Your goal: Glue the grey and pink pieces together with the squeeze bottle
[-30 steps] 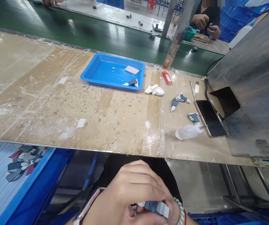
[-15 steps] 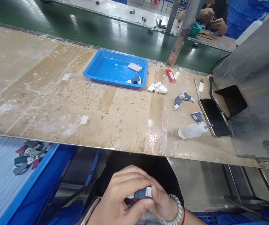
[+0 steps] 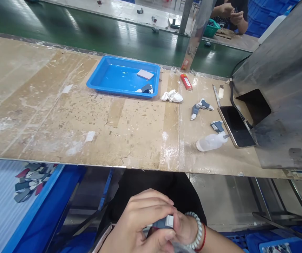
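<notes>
A small dark blue-grey and white plastic part (image 3: 160, 223) is held low in front of my lap, below the table edge. My left hand (image 3: 140, 214) wraps over it, fingers curled across the top and thumb beneath. From the other side my right hand (image 3: 184, 226), with a beaded bracelet and a red string at the wrist, grips the white end; most of its fingers are hidden. Something clear, perhaps plastic film, shows under the hands, too covered to identify.
On the table are a blue tray (image 3: 93, 84), crumpled white tissue (image 3: 172, 96), a red lighter (image 3: 186, 82), similar parts (image 3: 201, 107), a clear bottle (image 3: 211, 142) and a phone (image 3: 237, 126). A bin with parts (image 3: 31, 181) stands lower left. Across the green conveyor (image 3: 130, 44), another person's hands (image 3: 230, 13) work.
The view has shifted slightly, so the table items sit a little further left. Both my hands keep their hold on the part, with only a slight movement.
</notes>
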`<state>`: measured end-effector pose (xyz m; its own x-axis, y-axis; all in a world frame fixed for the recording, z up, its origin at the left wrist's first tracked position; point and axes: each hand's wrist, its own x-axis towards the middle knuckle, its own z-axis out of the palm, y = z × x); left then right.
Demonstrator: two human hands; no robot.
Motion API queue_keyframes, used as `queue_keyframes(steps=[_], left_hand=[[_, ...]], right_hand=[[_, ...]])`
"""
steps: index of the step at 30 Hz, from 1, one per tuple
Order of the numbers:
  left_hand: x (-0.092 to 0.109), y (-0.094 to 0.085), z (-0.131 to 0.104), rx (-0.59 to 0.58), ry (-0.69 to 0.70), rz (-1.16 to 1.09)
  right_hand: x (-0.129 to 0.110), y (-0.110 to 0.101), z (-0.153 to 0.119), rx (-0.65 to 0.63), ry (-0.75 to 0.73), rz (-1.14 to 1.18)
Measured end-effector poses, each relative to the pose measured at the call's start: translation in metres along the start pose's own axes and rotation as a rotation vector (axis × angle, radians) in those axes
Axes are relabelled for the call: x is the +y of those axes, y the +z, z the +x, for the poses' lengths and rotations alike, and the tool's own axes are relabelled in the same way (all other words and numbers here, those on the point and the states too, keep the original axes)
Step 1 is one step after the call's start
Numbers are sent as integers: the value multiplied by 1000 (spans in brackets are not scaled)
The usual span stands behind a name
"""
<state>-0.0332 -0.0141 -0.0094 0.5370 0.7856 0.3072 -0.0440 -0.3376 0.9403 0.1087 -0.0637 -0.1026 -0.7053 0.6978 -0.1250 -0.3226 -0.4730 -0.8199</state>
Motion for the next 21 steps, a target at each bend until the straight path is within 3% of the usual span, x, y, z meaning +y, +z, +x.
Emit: queue_keyframes(steps=[8, 21], left_hand=[[-7, 3, -1, 9, 31, 44], [-3, 7, -5, 54, 66, 117]], right_hand=[[-22, -2, 4, -39, -90, -26], [-3, -5, 3, -38, -94, 31]])
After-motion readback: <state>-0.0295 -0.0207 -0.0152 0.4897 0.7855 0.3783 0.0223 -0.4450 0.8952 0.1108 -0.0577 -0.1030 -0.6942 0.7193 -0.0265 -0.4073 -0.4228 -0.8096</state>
